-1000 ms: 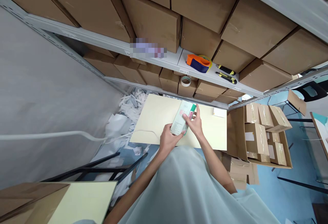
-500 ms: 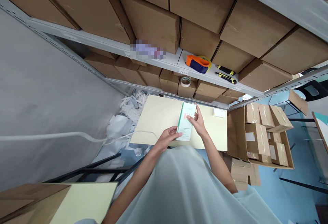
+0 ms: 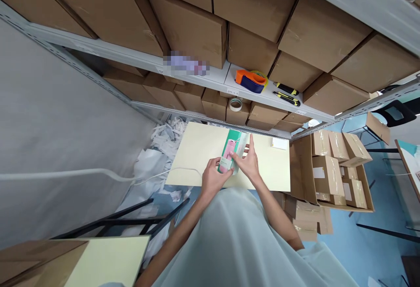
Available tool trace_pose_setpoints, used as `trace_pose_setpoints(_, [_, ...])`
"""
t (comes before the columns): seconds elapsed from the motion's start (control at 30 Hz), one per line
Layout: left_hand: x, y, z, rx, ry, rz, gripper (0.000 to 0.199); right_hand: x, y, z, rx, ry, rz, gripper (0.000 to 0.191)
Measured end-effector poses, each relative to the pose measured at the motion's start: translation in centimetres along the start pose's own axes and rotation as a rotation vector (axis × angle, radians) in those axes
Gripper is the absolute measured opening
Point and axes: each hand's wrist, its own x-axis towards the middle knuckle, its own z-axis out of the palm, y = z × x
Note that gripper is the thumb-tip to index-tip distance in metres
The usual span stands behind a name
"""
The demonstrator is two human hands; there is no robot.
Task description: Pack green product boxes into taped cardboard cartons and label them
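Observation:
Between my hands, above the pale yellow table (image 3: 193,147), is a tall green and white product box (image 3: 231,140) with a pink bottle-like item pictured on its front. My left hand (image 3: 213,175) grips its lower left end, thumb across the bottom edge. My right hand (image 3: 247,162) holds the box's right side, with the thumb on the front and the index finger stretched upward. The box is tilted, so its green front and part of a pale side show. A small white box (image 3: 279,143) lies at the table's right.
A shelf rail (image 3: 210,75) ahead carries an orange and blue tape dispenser (image 3: 251,81), two cutters (image 3: 286,94) and cardboard boxes (image 3: 187,24). Below sits a tape roll (image 3: 235,104). An open carton (image 3: 303,173) of small boxes stands right. Paper scraps (image 3: 167,140) and a white cable (image 3: 98,172) lie left.
The product box has been turned in my hands: its mostly white face showed before, and its green face with the pink picture shows now. Both hands have shifted their hold slightly.

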Motion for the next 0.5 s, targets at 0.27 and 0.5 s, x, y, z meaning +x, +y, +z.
trace_pose_setpoints(0.27, [0.3, 0.1, -2.3, -0.500, -0.414, -0.254, 0.077, 1.3, 1.9, -1.3, 0.372, -0.102, 0.073, 0.126])
trace_pose_setpoints(0.5, [-0.2, 0.6, -2.7, -0.567, -0.581, -0.335, 0.079, 0.7, 2.5, -1.5, 0.517, -0.223, 0.083, 0.130])
